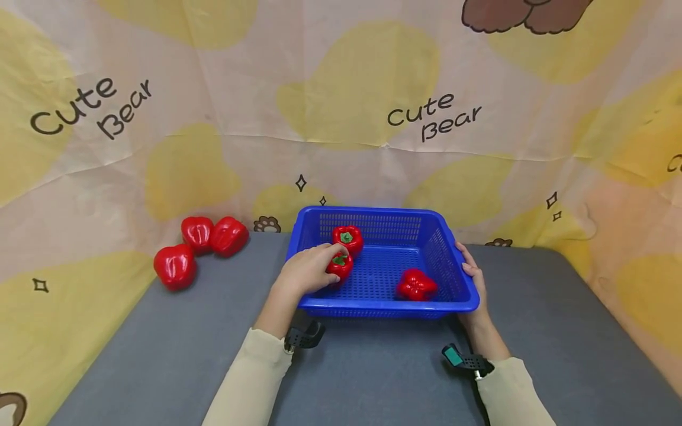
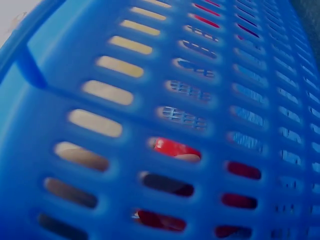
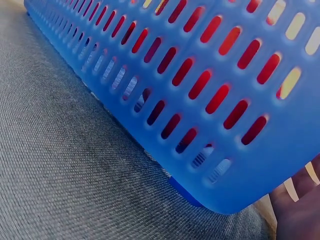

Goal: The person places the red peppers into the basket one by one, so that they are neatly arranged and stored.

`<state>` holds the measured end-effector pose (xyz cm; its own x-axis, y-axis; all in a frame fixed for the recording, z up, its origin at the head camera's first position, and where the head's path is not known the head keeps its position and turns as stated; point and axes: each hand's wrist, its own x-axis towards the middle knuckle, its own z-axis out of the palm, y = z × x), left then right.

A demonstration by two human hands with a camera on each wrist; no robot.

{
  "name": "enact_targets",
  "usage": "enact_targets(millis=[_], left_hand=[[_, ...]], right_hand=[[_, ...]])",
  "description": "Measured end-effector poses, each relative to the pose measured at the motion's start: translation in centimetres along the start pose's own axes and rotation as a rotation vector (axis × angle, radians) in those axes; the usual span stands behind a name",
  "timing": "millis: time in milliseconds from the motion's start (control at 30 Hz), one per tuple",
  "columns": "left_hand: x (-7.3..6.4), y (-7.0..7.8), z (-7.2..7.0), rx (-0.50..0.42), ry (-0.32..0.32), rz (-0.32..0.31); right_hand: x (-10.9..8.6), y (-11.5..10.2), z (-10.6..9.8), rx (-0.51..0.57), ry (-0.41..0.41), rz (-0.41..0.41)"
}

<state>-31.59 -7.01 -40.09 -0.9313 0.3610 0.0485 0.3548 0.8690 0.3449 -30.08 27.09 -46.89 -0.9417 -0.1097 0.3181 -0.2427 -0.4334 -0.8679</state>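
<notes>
A blue plastic basket (image 1: 373,306) with slotted walls stands on the grey table. My left hand (image 1: 311,267) reaches over its left side, thumb and fingers gripping a red bell pepper (image 1: 343,273) with a green stem. Just behind that one sits another red bell pepper (image 1: 354,244). A third red pepper (image 1: 417,285) lies at the basket's front right. At the right wall, my right hand (image 1: 478,290) holds the rim from outside. Its fingers (image 3: 300,200) show beside the basket corner in the right wrist view. Through the slots, the left wrist view shows bits of red pepper (image 2: 175,149).
Left of the basket, three red peppers lie grouped on the table: one in front (image 1: 175,267), two behind (image 1: 197,235). A patterned cloth (image 1: 341,118) hangs behind the grey table (image 1: 373,378).
</notes>
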Motion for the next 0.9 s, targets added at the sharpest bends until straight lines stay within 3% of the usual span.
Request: enact_targets(millis=[367, 900], left_hand=[[-0.11, 0.01, -0.01, -0.003, -0.016, -0.021], [-0.09, -0.05, -0.04, -0.052, 0.03, -0.009]], right_hand=[[0.05, 0.15, 0.03, -0.014, 0.017, 0.019], [0.11, 0.06, 0.08, 0.002, 0.028, 0.012]])
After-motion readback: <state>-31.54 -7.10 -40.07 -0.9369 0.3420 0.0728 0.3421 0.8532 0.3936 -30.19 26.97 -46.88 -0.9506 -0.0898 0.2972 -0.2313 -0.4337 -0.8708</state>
